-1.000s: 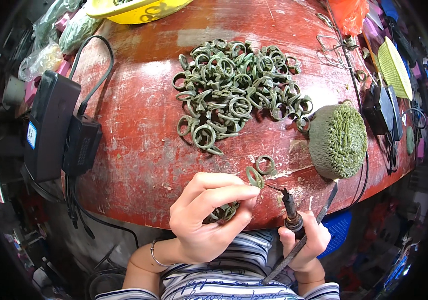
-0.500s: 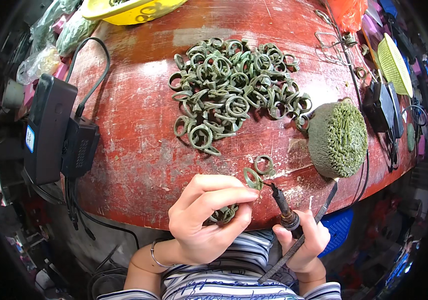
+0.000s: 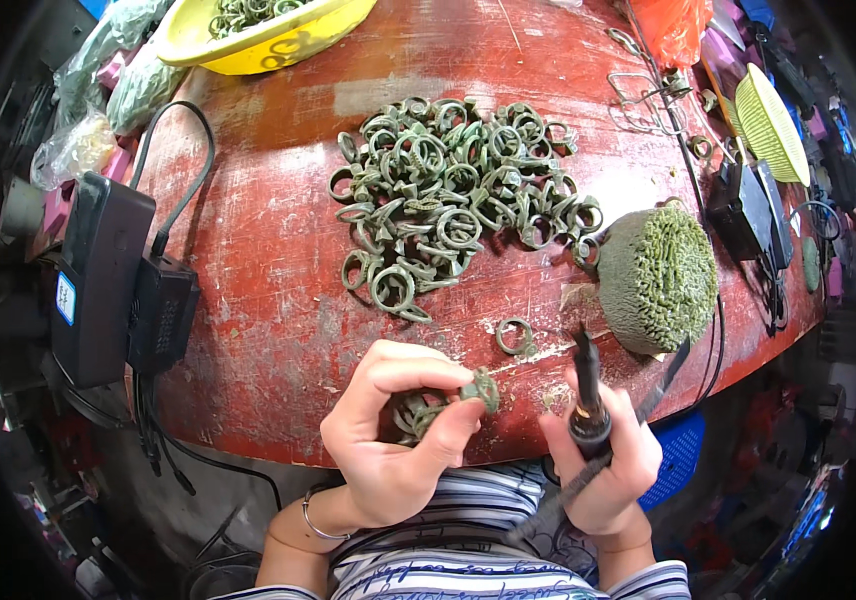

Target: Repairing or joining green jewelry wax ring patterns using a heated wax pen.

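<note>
Green band ring [image 3: 488, 388], one, pinched between thumb and forefinger of left hand [image 3: 386, 468], left and nearside of green ridged cylindrical block [image 3: 660, 280]; palm rings [image 3: 414, 412] part-hidden, uncountable. Right hand [image 3: 626, 466], nearer block, wrapped round one black pen-shaped tool [image 3: 588, 398], long axis pointing forward, and one grey flat strip [image 3: 664, 378]. One loose green ring [image 3: 516, 351] left of block; ring heap [image 3: 458, 225], dozens, left and beyond.
</note>
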{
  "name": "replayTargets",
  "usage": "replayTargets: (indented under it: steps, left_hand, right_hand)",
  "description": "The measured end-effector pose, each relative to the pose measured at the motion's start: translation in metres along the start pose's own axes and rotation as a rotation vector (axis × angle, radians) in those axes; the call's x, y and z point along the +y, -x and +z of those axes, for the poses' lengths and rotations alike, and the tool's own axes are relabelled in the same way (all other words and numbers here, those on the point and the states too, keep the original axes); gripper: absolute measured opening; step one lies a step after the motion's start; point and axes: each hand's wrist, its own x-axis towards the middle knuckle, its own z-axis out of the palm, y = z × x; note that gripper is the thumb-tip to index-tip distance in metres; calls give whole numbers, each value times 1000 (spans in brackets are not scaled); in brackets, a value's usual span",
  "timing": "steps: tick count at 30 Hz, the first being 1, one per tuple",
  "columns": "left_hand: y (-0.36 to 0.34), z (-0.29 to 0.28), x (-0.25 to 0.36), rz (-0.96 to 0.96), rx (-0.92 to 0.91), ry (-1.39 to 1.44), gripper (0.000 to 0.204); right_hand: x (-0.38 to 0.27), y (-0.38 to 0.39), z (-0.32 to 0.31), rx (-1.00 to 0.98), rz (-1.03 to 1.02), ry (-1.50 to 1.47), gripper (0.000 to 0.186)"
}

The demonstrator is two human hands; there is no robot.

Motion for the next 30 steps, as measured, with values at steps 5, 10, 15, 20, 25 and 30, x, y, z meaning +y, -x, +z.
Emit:
replayTargets:
  steps: [5, 10, 15, 20, 25, 30]
  left_hand:
    - [-3, -4, -3, -50, -22, 536, 15]
    - [-4, -3, 0, -106, -11, 638, 24]
    - [2, -6, 0, -98, -69, 174, 19]
    - [-6, 4, 3, 47, -68, -85, 26]
    - [-7, 9, 5, 109, -172, -200, 28]
    - [-6, 10, 5, 49, -173, -191, 28]
  right_hand:
    - [-4, -23, 14, -20, -17, -41, 49]
    - [-9, -28, 16, -95, 33, -67, 38]
    - [-24, -29, 5, -87, 104, -156, 17]
    - [-20, -29, -4, -139, -73, -218, 36]
    - [-18, -26, 2, -120, -35, -272, 32]
    - [-13, -24, 10, -84, 220, -483, 17]
